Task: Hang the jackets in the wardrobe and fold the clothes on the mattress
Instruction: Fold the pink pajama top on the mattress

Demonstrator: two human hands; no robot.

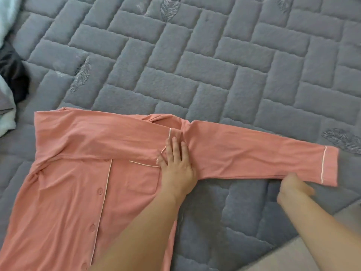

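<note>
Fingers (174, 151) of left hand (176, 169) flat on shirt (78, 173) (right hand (293, 189) blurred, grip unclear)

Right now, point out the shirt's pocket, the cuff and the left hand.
pocket (143, 178), head view, middle of its front
cuff (330, 166), head view, band beyond the piping
left hand (176, 167), head view, its back
</note>
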